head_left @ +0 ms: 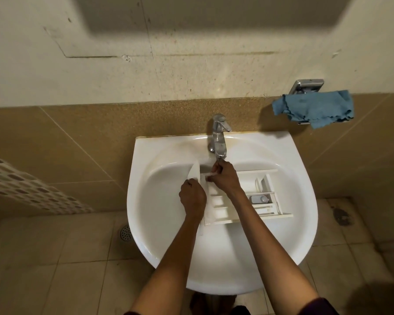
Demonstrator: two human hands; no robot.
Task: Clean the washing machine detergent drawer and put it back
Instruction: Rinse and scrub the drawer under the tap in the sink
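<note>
- The drawer (243, 196) lies in the sink (146, 223), front end under the tap (218, 137) for rinsing.
- The left hand (192, 197) steadies it, fingers (188, 184) curled round the front panel.
- The right hand (225, 178) pinches a thin pale tool (212, 173), perhaps a brush, at its corner.
- A cloth (314, 108) hangs nearby.

Dim, warm light; soft shadow high on the wall (191, 64); wide-angle bending at edges; slight blur.

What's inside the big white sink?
The white detergent drawer lies in the sink. The left hand grips its front end; the right hand pinches a small pale thing over it. The drain is hidden.
</note>
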